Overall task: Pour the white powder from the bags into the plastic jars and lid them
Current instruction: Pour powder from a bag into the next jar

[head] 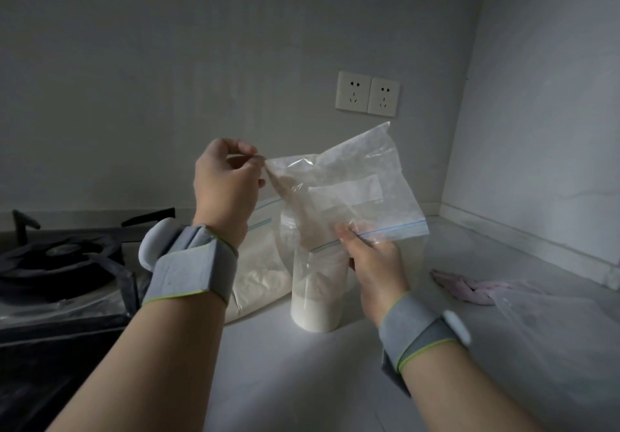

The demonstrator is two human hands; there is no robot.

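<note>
A clear zip bag (pixel 349 183) with a little white powder in it hangs upside down over an open plastic jar (pixel 317 294). My left hand (pixel 228 183) pinches the bag's raised bottom corner. My right hand (pixel 372 267) grips the blue zip edge at the jar's mouth. Powder runs down inside the bag toward the jar, which is partly filled with white powder. Behind and left of the jar lies another zip bag (pixel 261 270) full of white powder. No lid is in sight.
A black gas stove (pixel 63 264) fills the left side. A crumpled pale purple cloth (pixel 469 289) and an empty clear bag (pixel 550 327) lie on the white counter (pixel 302 371) at the right. Two wall sockets (pixel 367 97) sit above, near the corner of the walls.
</note>
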